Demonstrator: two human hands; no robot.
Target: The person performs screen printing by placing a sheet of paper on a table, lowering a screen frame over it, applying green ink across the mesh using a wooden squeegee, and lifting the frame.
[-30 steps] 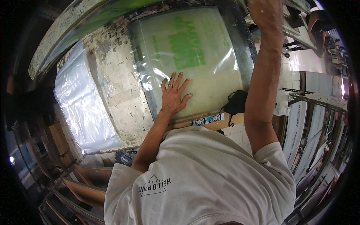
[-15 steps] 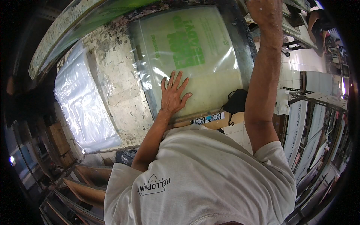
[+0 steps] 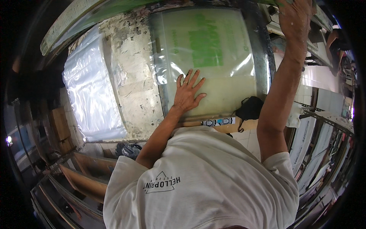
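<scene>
My left hand (image 3: 186,95) lies flat on a pale green-yellow board (image 3: 225,89), fingers spread, with fingertips close to the lower edge of a clear plastic bag (image 3: 238,49). The bag is spread over the board's upper part and bears bold green print. At the top right my right hand (image 3: 294,23) reaches far up, beside the end of a green-tinged raised frame. The picture's edge cuts off its fingers, so their grip is hidden. The frame (image 3: 57,36), a pale worn bar with a greenish sheet, slants across the upper left.
A stack of clear plastic bags (image 3: 93,87) lies left on the paint-stained table (image 3: 133,57). A black face mask (image 3: 249,108) hangs at the board's near right corner. Wooden racks (image 3: 82,177) stand lower left, metal shelves (image 3: 324,126) at right. Another person (image 3: 337,47) is at the far right.
The whole view has shifted, so the table and board appear farther right and slightly higher. My left hand stays flat at the bag's edge. My right hand remains raised at the top right.
</scene>
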